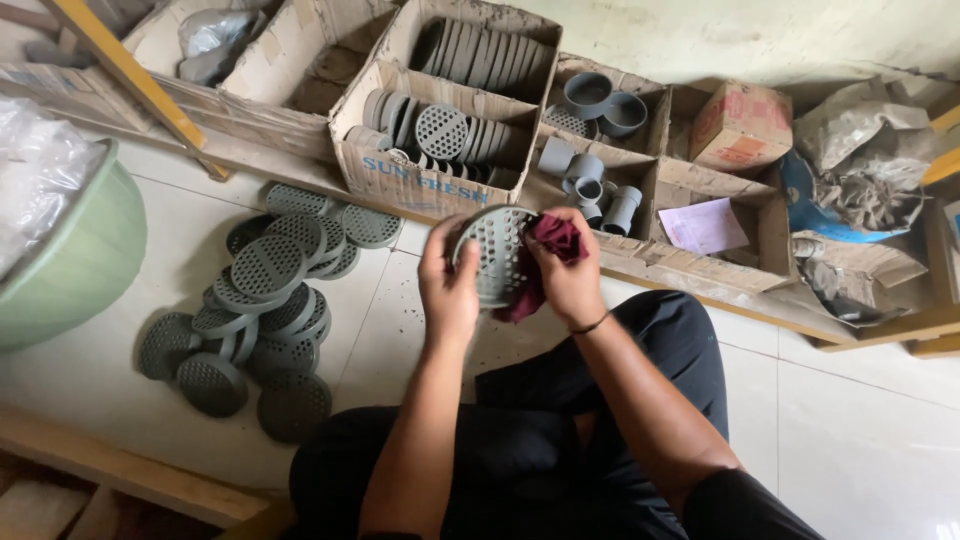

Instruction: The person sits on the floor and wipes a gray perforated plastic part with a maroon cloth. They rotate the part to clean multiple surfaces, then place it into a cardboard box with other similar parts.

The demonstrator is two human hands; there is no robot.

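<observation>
My left hand (447, 290) pinches the grey perforated disc (495, 255) by its left rim, fingers closed on the edge, thumb toward me. The disc stands nearly on edge, tilted, with its flat face turned to my right hand (572, 275). It's round, so there's no real long axis; what matters is the plane, which runs roughly up-down between the two hands.

My right hand is closed around a dark red rag (548, 250), bunched against the disc's right face and rim. Rag and disc touch. Part of the rag hangs below the disc.

Both hands are on the disc. The left one carries it and the right one only presses through the rag.

Left of the grip, well apart on the floor: a loose pile of discs (262, 310), same kind, overlapping flat. Ahead of the grip, just beyond it: a carton (400, 170) with more discs stacked on edge. Ahead and right: pipe fittings (590, 180) in another box. Far left: a green tub (85, 260).
</observation>
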